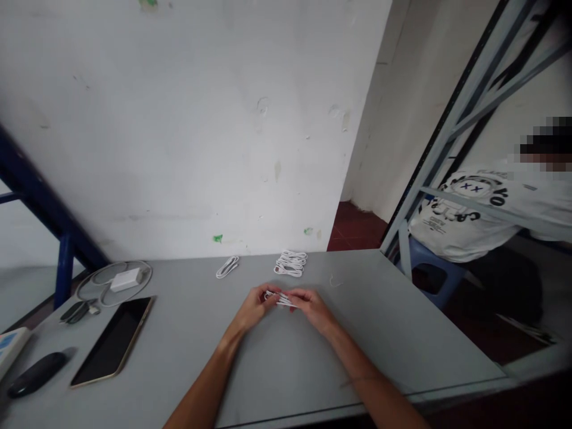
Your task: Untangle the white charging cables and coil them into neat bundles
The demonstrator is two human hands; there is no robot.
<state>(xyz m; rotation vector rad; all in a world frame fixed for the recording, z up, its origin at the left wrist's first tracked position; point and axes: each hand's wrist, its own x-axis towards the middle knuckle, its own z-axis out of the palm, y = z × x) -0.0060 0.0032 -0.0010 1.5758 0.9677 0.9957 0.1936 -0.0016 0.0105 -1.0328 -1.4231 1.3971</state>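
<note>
one white cable bundle (283,299), folded into loops, held between the two hands near the table's middle; long axis runs roughly left to right, from one set of fingertips to the other, so neither hand is clearly nearer. left hand (259,302): fingers curled, thumb and fingertips closed on the bundle's left end. right hand (310,304): likewise bent, thumb and fingers pinching the right part; fingers cover much of the cable, and whether a tie goes round it cannot be told. both wrists angle inward, hands almost meeting, the bundle apparently just above the grey table (192,357). group of coiled white cables (291,264): lying side by side just beyond the hands, toward the wall (214,131), straight ahead and a little to the right, right hand slightly nearer. single coiled cable (227,267): apart from the group, ahead and to the left, long axis slanting away to the right, left hand nearer. thin pale strand (335,282): loose on the tabletop, ahead and to the right of the right hand. dark tablet (114,341) and white charger (126,279): well apart, at left.
</note>
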